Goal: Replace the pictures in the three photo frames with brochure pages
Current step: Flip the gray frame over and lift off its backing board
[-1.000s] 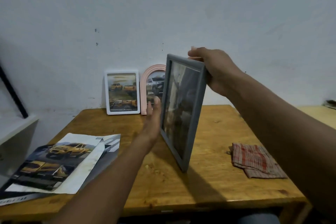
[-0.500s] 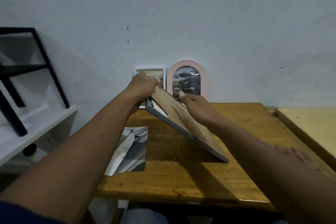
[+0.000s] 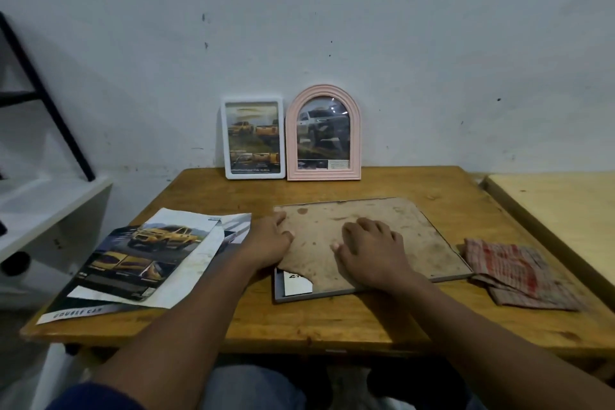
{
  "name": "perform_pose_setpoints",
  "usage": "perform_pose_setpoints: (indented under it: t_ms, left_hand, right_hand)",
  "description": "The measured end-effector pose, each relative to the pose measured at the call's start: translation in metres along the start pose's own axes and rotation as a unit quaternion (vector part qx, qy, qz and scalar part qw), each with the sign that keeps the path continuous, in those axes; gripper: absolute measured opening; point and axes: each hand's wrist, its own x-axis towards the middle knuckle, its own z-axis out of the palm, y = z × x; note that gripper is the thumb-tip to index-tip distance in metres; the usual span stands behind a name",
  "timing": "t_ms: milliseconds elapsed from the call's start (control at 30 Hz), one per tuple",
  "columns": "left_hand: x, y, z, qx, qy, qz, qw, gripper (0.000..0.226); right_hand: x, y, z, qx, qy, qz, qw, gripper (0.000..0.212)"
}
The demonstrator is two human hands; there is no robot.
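Note:
A grey photo frame (image 3: 446, 271) lies face down on the wooden table (image 3: 332, 319), its stained brown backing board (image 3: 416, 230) facing up. A torn corner of the board shows a printed page (image 3: 297, 284) underneath. My left hand (image 3: 266, 240) rests at the board's left edge, fingers curled against it. My right hand (image 3: 369, 248) lies flat on the board's middle. A white frame (image 3: 253, 138) and a pink arched frame (image 3: 323, 135) lean on the wall, each holding a truck picture. Brochure pages (image 3: 146, 260) with yellow trucks lie at the left.
A folded red checked cloth (image 3: 519, 273) lies right of the grey frame. A lighter second table (image 3: 565, 210) stands at the far right. A white shelf (image 3: 43, 210) with a black metal stand (image 3: 50, 100) is on the left.
The grey frame went from upright in both hands, through a tilt, to lying face down flat on the table. Both hands now rest on its backing board.

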Motion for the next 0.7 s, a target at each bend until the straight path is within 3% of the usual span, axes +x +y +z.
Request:
perform_pose_setpoints:
  t_ms: [100, 233, 400, 500, 600, 700]
  left_hand:
    - [0.002, -0.004, 0.0, 0.036, -0.009, 0.025, 0.999, 0.059]
    - [0.004, -0.014, -0.003, 0.08, -0.015, 0.035, 0.996, 0.059]
    - [0.004, -0.027, -0.011, 0.142, -0.009, 0.046, 0.989, 0.059]
    - [0.006, -0.031, -0.015, 0.175, -0.01, 0.054, 0.983, 0.055]
    - [0.01, -0.032, -0.017, 0.189, 0.004, 0.058, 0.98, 0.055]
    - [0.014, -0.037, -0.016, 0.139, 0.003, 0.034, 0.99, 0.065]
  right_hand:
    - [-0.002, -0.009, -0.002, -0.009, -0.013, -0.013, 1.0, 0.062]
    - [-0.005, -0.037, -0.001, -0.048, -0.099, -0.061, 0.992, 0.079]
    - [0.001, -0.059, 0.003, -0.134, -0.105, -0.066, 0.983, 0.091]
    - [-0.004, -0.072, 0.0, -0.177, -0.082, -0.102, 0.975, 0.078]
    - [-0.011, -0.087, -0.007, -0.224, -0.062, -0.189, 0.954, 0.052]
    - [-0.012, -0.095, -0.006, -0.253, -0.072, -0.259, 0.929, 0.03]
